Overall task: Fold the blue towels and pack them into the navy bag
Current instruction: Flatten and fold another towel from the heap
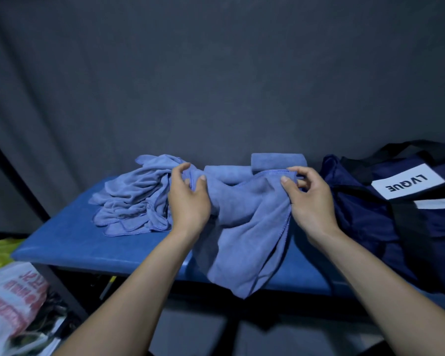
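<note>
Fingers on our left hand [188, 199] and right hand [308, 199] are pinching the top hem of a blue towel [244, 232], which droops over the front of the blue bench [70, 242]. It's soft, light and floppy, so corners are the best spots to grab.

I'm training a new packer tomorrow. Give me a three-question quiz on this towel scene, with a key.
1. True or false: the left hand and right hand both grip the same towel.
2. Where is the bag relative to that towel? A) left B) right C) under the bench
3. What lies beside the left hand, on its outer side?

Key
1. True; each pinches a top corner, and the towel hangs over the bench edge.
2. B
3. The unfolded pile. Two folded towels sit behind.
</note>
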